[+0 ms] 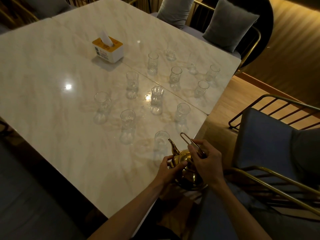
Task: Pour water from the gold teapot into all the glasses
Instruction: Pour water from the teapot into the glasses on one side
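The gold teapot [183,168] is held just off the near corner of the marble table [52,104], right by the nearest glass [161,144]. Its handle is pinched by the right hand [207,161], and its body is gripped by the left hand [168,168] with curled fingers.

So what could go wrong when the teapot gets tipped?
The teapot sits near the table edge, so it might slip off. Its spout almost touches the nearest glass, which could be knocked over. The other glasses stand close together, so water may miss them in this dim light.
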